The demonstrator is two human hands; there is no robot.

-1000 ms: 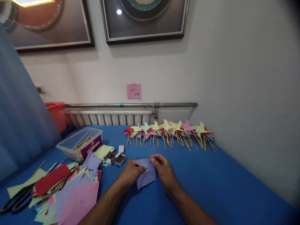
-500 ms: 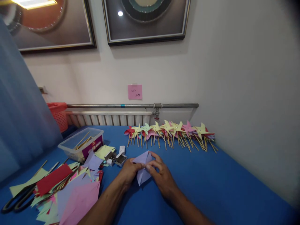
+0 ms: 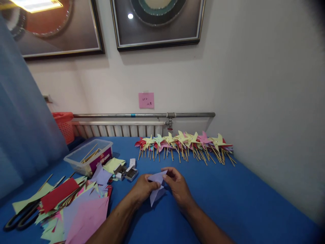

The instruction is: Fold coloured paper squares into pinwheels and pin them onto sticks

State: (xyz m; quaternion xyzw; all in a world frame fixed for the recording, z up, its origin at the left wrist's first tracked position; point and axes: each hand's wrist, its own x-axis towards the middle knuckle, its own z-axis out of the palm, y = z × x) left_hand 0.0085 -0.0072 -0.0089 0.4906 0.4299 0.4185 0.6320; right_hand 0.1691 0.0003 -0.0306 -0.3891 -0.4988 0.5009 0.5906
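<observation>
Between my hands, above the blue-covered table, is a lavender paper pinwheel piece with cut, partly folded corners. My left hand pinches it near the middle, thumb on top. At its upper right corner, my right hand holds the paper between thumb and fingers. The fingers behind the sheet are partly hidden. Just left of my hands stand small open boxes with tiny metal pieces inside, too small to make out. Several finished pinwheels on wooden sticks lie in a row at the back.
On the left lie stacked coloured paper sheets and black-handled scissors. Behind them stands a clear plastic box holding sticks. A red basket, a blue curtain and a radiator with a pipe border the table.
The lavender paper has turned and tilted. My right hand has shifted from near its middle to its upper right corner, while my left thumb keeps pressing at the centre.
</observation>
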